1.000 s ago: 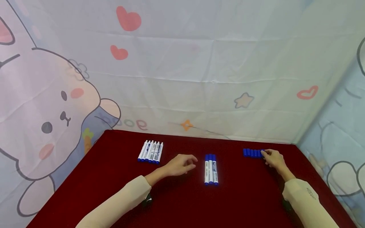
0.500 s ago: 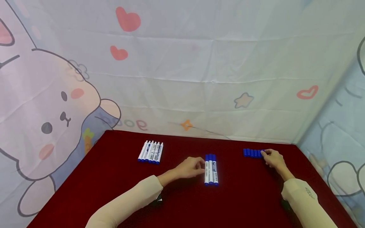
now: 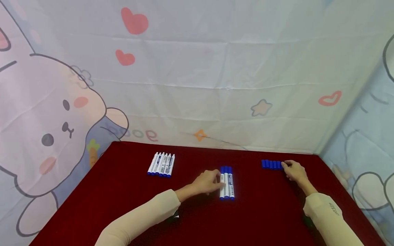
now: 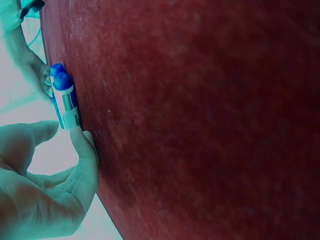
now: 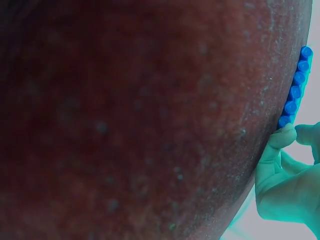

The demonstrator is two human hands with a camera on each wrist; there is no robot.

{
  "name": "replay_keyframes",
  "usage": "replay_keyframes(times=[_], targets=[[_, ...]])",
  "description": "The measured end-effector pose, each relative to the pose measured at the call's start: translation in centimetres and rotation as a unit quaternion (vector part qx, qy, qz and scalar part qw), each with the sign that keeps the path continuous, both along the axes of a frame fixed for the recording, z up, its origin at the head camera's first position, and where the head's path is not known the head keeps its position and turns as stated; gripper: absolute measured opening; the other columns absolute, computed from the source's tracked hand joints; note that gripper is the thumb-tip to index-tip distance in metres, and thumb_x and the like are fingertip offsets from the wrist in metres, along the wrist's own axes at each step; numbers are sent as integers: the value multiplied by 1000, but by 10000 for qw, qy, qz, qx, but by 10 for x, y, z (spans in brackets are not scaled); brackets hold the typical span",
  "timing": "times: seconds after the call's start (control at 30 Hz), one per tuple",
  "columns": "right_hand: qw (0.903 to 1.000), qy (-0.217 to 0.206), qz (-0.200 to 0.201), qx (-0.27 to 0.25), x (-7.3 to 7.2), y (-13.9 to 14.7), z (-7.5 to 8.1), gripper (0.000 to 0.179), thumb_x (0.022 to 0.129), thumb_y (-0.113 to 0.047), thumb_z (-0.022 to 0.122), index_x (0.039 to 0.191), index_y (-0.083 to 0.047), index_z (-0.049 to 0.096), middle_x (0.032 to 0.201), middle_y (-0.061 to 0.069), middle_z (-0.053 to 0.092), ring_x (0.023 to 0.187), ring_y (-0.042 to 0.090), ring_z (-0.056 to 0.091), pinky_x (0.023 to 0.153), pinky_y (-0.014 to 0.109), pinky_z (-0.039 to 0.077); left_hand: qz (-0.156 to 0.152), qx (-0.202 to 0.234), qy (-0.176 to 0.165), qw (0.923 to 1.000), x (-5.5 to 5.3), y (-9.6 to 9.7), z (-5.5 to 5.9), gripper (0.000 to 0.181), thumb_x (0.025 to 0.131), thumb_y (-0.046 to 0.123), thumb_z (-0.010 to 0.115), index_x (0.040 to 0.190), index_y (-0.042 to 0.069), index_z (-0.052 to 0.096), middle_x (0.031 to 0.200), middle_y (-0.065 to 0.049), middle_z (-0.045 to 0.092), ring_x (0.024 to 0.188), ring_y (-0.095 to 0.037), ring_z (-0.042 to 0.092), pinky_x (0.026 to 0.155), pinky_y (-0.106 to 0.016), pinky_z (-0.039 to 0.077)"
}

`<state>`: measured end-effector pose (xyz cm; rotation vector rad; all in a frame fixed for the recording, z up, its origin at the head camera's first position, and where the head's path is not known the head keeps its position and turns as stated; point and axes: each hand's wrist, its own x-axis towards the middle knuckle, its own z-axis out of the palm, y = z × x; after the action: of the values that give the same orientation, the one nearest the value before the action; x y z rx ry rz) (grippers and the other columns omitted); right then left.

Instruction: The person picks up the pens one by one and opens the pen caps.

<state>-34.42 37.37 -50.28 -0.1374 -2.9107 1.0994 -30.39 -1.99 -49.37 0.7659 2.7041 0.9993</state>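
Note:
Three white markers with blue caps (image 3: 226,182) lie side by side mid-table. My left hand (image 3: 207,182) is at their left edge, and its thumb overlaps the leftmost one in the head view. Seen from the left wrist, the thumb (image 4: 82,145) and index finger stand apart, right at the end of the near marker (image 4: 66,100). A row of loose blue marker caps (image 3: 271,164) lies to the right. My right hand (image 3: 295,171) rests at the row's right end. In the right wrist view its thumb (image 5: 283,137) is right at the nearest cap (image 5: 284,121).
Several uncapped white markers (image 3: 161,164) form a neat row at the left rear of the dark red tabletop (image 3: 197,218). Behind the table hangs a printed cloth (image 3: 197,85) with hearts and a cartoon rabbit.
My left hand has moved right, from open table up to the three capped markers. My right hand stays by the caps. The view has shifted slightly.

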Motion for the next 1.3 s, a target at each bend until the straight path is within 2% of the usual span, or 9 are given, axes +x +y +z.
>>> replay_keyframes(times=[0.3, 0.47, 0.57, 0.77, 0.97, 1.3], targets=[[9997, 171, 188, -5, 8, 0, 2, 63, 111, -31, 34, 144, 23, 32, 76, 11, 65, 61, 11, 57, 56, 28, 51, 344, -257, 69, 9991, 7, 9, 3, 43, 92, 24, 77, 121, -4, 62, 73, -7, 68, 41, -9, 57, 40, -22, 49], [9989, -111, 338, -296, 19, 2, 13, 66, 112, -32, 32, 147, 23, 24, 104, 32, 64, 69, 10, 61, 60, 27, 55, 588, -403, -140, 9974, 6, 15, 6, 35, 90, 22, 78, 111, -1, 62, 77, -9, 68, 43, -12, 59, 41, -24, 51], [9976, -319, 501, -363, 27, 2, 20, 66, 112, -33, 32, 148, 22, 23, 118, 38, 59, 73, 11, 64, 62, 28, 57, 710, -595, -100, 9956, 6, 16, 7, 33, 89, 21, 78, 108, 0, 62, 74, -8, 67, 43, -12, 59, 41, -25, 51], [9955, -428, 777, -324, 43, -1, 34, 62, 112, -34, 35, 147, 18, 29, 115, 33, 61, 77, 14, 65, 63, 32, 57, 756, -1123, 276, 9904, 7, 9, 10, 30, 85, 22, 79, 100, 4, 60, 68, -2, 60, 43, -11, 57, 42, -24, 46], [9934, -362, 1065, -214, 51, -13, 42, 61, 112, -36, 37, 146, 15, 34, 110, 27, 65, 77, 15, 64, 62, 32, 56, 689, -1188, 295, 9901, 8, -6, 16, 21, 86, 21, 76, 85, 10, 58, 66, 1, 57, 48, -11, 55, 43, -25, 42], [9842, -433, 1707, -196, 62, -44, 53, 52, 111, -30, 43, 141, 12, 47, 101, 19, 69, 74, 17, 63, 59, 30, 54, 734, -1194, 242, 9898, 8, -30, 16, 21, 89, 25, 69, 80, 10, 58, 64, 2, 52, 54, -11, 47, 45, -25, 36]])
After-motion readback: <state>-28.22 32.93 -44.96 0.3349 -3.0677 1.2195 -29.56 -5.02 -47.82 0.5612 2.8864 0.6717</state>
